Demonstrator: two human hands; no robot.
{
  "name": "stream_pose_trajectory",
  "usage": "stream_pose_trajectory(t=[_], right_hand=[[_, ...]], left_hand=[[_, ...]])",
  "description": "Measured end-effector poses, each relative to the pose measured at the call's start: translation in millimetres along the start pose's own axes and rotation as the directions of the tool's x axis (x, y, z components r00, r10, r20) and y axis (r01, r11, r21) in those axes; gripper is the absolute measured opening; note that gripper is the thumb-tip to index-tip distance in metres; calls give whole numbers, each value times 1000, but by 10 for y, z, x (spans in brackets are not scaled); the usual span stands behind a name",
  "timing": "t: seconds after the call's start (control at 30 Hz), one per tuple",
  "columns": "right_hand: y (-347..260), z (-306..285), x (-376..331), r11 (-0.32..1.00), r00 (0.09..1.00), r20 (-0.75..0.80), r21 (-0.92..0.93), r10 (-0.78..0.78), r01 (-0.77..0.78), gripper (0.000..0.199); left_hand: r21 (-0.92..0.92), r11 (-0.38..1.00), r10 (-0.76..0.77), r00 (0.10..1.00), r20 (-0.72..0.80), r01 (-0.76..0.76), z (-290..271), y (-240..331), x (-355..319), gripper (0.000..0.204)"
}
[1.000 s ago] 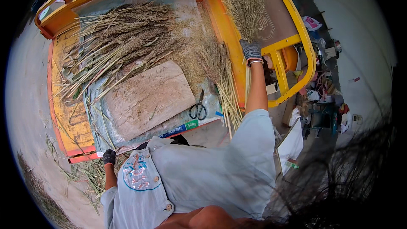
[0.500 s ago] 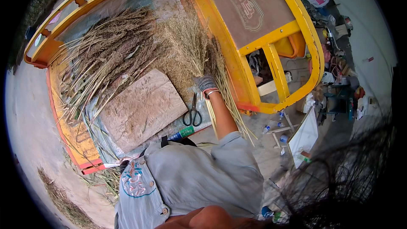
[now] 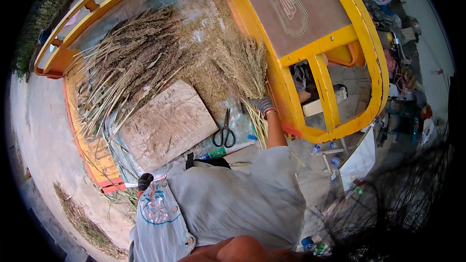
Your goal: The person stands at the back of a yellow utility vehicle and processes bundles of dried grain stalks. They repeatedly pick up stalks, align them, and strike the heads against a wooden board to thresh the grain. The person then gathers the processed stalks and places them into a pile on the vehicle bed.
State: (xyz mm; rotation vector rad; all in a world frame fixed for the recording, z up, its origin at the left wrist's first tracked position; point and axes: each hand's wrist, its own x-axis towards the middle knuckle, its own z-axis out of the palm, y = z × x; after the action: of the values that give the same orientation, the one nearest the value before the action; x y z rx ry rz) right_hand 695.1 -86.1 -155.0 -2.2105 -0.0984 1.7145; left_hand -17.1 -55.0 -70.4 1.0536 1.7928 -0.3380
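Observation:
My right hand (image 3: 263,105), in a grey knit glove with a bracelet at the wrist, is closed round the stems of a bundle of dry grain stalks (image 3: 242,65). Their seed heads fan out away from me along the yellow side wall, and the cut stems (image 3: 258,125) stick out toward me below the glove. My left hand (image 3: 145,181), in a dark glove, is low beside my body at the near edge of the cart bed; its fingers are too hidden to read. Black-handled scissors (image 3: 224,135) lie between the right hand and a wooden board (image 3: 167,125).
A large pile of darker grain stalks (image 3: 128,68) covers the left of the bed. Loose seed (image 3: 206,80) is scattered over the plastic sheet. The yellow metal frame (image 3: 377,75) rises on the right. Mixed clutter (image 3: 403,63) and a white panel (image 3: 359,157) stand beyond it.
My right hand has moved right, bringing the stalks against the side wall, where they now lie over the other stalks there. My left hand has come into clearer view at the bed's edge.

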Motion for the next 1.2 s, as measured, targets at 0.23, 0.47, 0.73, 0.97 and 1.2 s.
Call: stream_pose_trajectory(t=[0.23, 0.47, 0.73, 0.97, 1.2], right_hand=[[474, 116, 90, 959, 988, -132, -260, 82, -115, 61], [107, 7, -97, 749, 995, -25, -657, 92, -86, 74], [-6, 167, -738, 900, 913, -306, -418, -268, 125, 69], [659, 214, -898, 886, 582, -706, -460, -402, 54, 42], [805, 674, -1470, 824, 409, -778, -557, -477, -101, 40]], left_hand=[[-15, 999, -34, 999, -3, 34, 87, -26, -111, 19], [-6, 1000, -29, 1000, -6, 29, 79, -14, -114, 20], [-30, 999, 11, 1000, -8, -11, 82, -147, 22, 21], [-25, 998, 66, 997, 36, -65, -29, -273, 373, 22], [-18, 982, 189, 981, -31, -190, -165, -383, 777, 23]])
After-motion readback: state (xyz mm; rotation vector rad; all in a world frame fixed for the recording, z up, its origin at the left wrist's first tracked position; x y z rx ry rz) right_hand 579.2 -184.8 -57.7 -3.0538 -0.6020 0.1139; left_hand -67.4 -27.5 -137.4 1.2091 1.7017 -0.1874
